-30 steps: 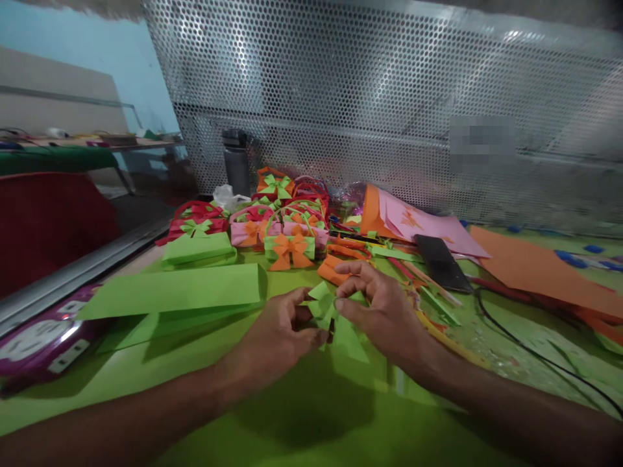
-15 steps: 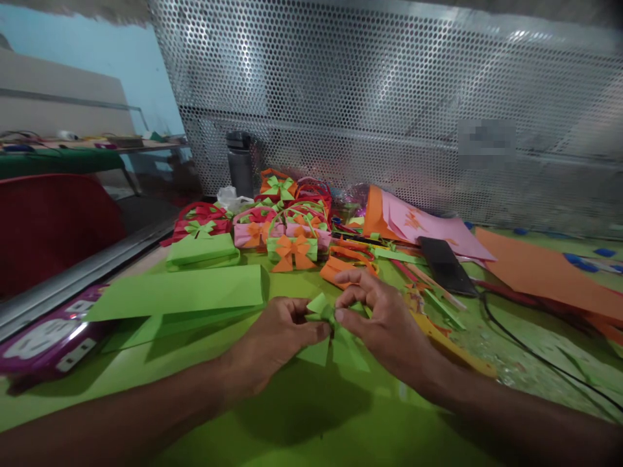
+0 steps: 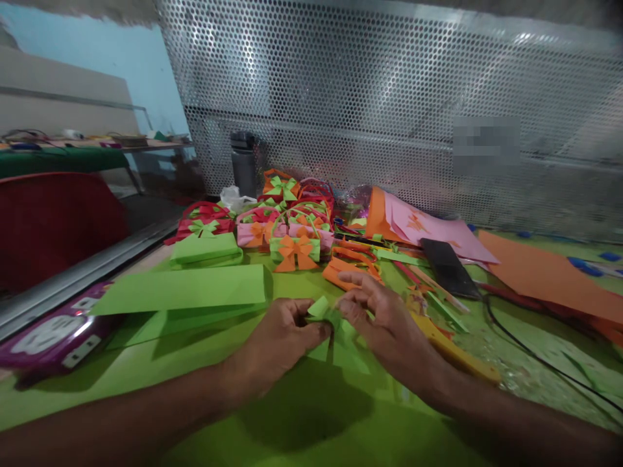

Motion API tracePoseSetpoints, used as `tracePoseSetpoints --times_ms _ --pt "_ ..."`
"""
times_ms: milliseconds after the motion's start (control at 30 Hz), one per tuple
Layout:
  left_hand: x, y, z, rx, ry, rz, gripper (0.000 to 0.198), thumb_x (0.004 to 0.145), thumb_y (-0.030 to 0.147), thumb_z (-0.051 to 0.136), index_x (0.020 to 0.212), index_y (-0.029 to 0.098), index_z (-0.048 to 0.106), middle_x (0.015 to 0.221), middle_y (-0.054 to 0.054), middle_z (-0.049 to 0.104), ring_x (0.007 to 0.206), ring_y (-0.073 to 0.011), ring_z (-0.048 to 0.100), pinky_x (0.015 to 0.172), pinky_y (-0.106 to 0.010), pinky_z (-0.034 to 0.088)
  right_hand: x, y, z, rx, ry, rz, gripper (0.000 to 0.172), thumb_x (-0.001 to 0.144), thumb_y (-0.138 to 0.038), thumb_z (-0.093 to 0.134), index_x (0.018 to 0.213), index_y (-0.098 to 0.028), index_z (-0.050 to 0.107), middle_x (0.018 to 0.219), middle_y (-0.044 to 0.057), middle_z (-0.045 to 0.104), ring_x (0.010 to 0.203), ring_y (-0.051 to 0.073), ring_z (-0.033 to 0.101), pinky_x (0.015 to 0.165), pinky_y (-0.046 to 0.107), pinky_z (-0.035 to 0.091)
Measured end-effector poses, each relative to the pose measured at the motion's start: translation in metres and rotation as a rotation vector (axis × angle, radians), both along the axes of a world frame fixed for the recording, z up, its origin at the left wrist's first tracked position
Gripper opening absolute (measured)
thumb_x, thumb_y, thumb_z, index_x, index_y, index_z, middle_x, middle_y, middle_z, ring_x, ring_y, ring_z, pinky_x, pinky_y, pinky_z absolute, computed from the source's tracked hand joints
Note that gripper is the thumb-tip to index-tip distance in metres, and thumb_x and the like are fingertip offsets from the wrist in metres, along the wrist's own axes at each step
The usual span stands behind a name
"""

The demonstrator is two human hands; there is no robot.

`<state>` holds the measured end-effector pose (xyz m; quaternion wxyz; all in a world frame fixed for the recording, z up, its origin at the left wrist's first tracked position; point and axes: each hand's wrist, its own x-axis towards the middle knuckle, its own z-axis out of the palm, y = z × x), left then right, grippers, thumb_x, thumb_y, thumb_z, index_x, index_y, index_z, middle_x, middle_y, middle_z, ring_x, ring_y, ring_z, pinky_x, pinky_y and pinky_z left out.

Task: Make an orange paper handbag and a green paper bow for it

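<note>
A small green paper bow (image 3: 320, 308) is pinched between the thumb and fingers of my left hand (image 3: 287, 327), a little above the green table surface. My right hand (image 3: 377, 318) is at the bow's right side, thumb and index finger closed on its folded paper, the other fingers curled above. Part of the bow is hidden behind my fingers. Just beyond my right hand lies an orange folded paper piece (image 3: 335, 272). Past my left hand rests a folded green paper sheet (image 3: 195, 288).
Several small paper bags with bows stand at the back, among them a green bag with an orange bow (image 3: 295, 253). A phone (image 3: 448, 267), a yellow-handled cutter (image 3: 457, 350) and a black cable (image 3: 530, 353) lie right. A purple case (image 3: 58, 331) sits left; a dark bottle (image 3: 243, 165) stands behind.
My right thumb and index finger have shifted slightly right on the bow. My left hand keeps its hold. The whole view has moved a little.
</note>
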<state>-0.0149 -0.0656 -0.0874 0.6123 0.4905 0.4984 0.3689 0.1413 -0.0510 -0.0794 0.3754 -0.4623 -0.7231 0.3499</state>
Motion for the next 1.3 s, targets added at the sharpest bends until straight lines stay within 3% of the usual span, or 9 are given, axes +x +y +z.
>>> tracePoseSetpoints --times_ms 200,533,733,867,1033,1133,1300 --pt "-0.001 0.001 -0.004 0.024 -0.019 -0.056 0.014 0.066 0.026 0.063 0.074 0.015 0.058 0.061 0.003 0.052 0.055 -0.0100 0.047 0.050 -0.020 0.034 -0.002 0.001 0.002 -0.055 -0.021 -0.062 0.042 0.072 -0.016 0.054 0.113 -0.017 0.045 0.084 0.003 0.063 0.072 0.017 0.058 0.060 0.030 0.043" --pt "-0.001 0.002 -0.004 0.047 -0.051 -0.002 0.018 0.067 0.029 0.066 0.072 0.015 0.057 0.059 0.005 0.050 0.051 -0.0073 0.039 0.048 -0.020 0.029 -0.003 0.000 0.002 -0.083 0.028 -0.029 0.045 0.071 -0.016 0.053 0.114 -0.015 0.043 0.083 0.003 0.059 0.067 0.014 0.053 0.057 0.027 0.040" --pt "0.000 0.000 -0.004 -0.006 -0.125 -0.005 0.019 0.065 0.030 0.068 0.069 0.017 0.056 0.058 0.005 0.052 0.049 -0.0084 0.045 0.048 -0.021 0.033 -0.004 0.001 0.003 -0.192 0.105 -0.034 0.046 0.065 -0.016 0.053 0.111 -0.014 0.045 0.086 0.004 0.057 0.061 0.012 0.051 0.050 0.024 0.038" --pt "0.001 0.002 -0.008 -0.054 -0.230 0.061 0.021 0.065 0.034 0.069 0.076 0.018 0.059 0.065 0.003 0.059 0.057 -0.0109 0.052 0.057 -0.023 0.040 -0.003 0.005 0.001 -0.169 0.127 -0.074 0.044 0.065 -0.018 0.054 0.108 -0.015 0.047 0.084 0.003 0.057 0.060 0.012 0.050 0.051 0.025 0.038" --pt "-0.002 0.008 -0.014 -0.070 -0.312 0.152 0.026 0.075 0.042 0.055 0.070 0.016 0.057 0.062 0.001 0.055 0.059 -0.0121 0.052 0.057 -0.024 0.040 0.002 0.013 -0.006 -0.087 0.107 -0.081 0.039 0.068 -0.020 0.053 0.107 -0.017 0.047 0.083 0.002 0.058 0.064 0.013 0.052 0.057 0.027 0.039" --pt "-0.004 0.010 -0.014 -0.087 -0.293 0.143 0.028 0.080 0.042 0.046 0.083 0.016 0.058 0.064 0.000 0.055 0.059 -0.0119 0.052 0.054 -0.022 0.037 0.004 0.016 -0.006 -0.021 0.094 -0.088 0.034 0.069 -0.018 0.051 0.103 -0.017 0.048 0.090 0.005 0.059 0.078 0.016 0.056 0.068 0.030 0.041" --pt "-0.007 0.010 -0.008 0.075 -0.148 0.167 0.040 0.084 0.049 0.037 0.092 0.015 0.056 0.073 -0.003 0.058 0.060 -0.0141 0.054 0.051 -0.025 0.038 0.007 0.015 0.006 -0.044 0.023 -0.118 0.034 0.070 -0.021 0.049 0.103 -0.016 0.048 0.080 0.004 0.061 0.070 0.017 0.056 0.064 0.029 0.041"
